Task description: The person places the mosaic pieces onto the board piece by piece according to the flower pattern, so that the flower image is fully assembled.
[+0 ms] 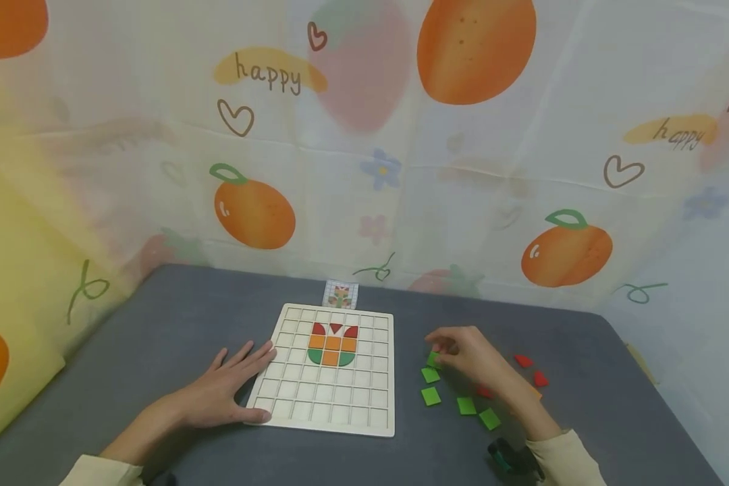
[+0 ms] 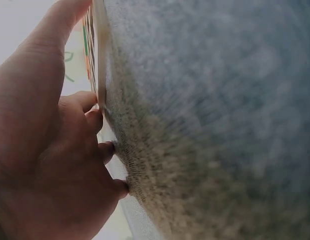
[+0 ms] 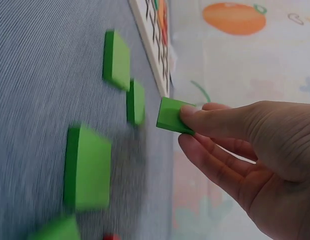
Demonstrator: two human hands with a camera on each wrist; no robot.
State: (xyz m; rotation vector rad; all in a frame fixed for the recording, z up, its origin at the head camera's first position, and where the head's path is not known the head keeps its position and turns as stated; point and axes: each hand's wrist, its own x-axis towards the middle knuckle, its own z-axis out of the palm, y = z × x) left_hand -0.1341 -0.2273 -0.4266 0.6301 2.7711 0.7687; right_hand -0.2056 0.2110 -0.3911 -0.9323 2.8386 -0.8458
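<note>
A white grid board lies on the table, with red, orange and green pieces set in its upper middle as a tulip-like shape. My left hand rests along the board's left side, fingers spread, the thumb over the lower left corner. To the right of the board, my right hand pinches a green square tile between thumb and fingers, lifted off the table. Below that hand lie several loose green tiles. In the right wrist view, another green tile lies near the board's edge.
Red pieces lie on the dark grey table to the right of the right hand, and an orange piece is partly hidden by the wrist. A small pattern card lies behind the board. A fruit-printed cloth hangs at the back.
</note>
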